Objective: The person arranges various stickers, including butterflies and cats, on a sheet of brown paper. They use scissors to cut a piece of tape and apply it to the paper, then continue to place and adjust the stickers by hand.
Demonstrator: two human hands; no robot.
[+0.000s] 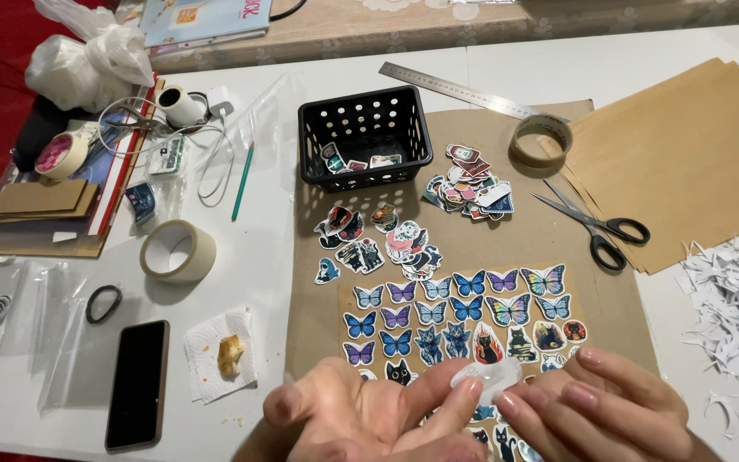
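Observation:
My left hand (369, 419) and my right hand (600, 406) meet at the bottom edge, fingertips pinching a small clear plastic piece (491, 376) between them. Under them lies a brown paper sheet (540, 239) covered with butterfly stickers (464, 299) and cat stickers (472, 342) in rows. More loose stickers (472, 184) lie in piles further back, near a black plastic basket (363, 137) that holds a few stickers.
Scissors (596, 227), a tape roll (540, 139) and a metal ruler (459, 88) lie on the right with brown sheets (686, 154) and white paper scraps (733, 299). Left: a wide tape roll (178, 251), black phone (138, 383), napkin with a crumb (220, 353), green pencil (243, 181), cables, bags.

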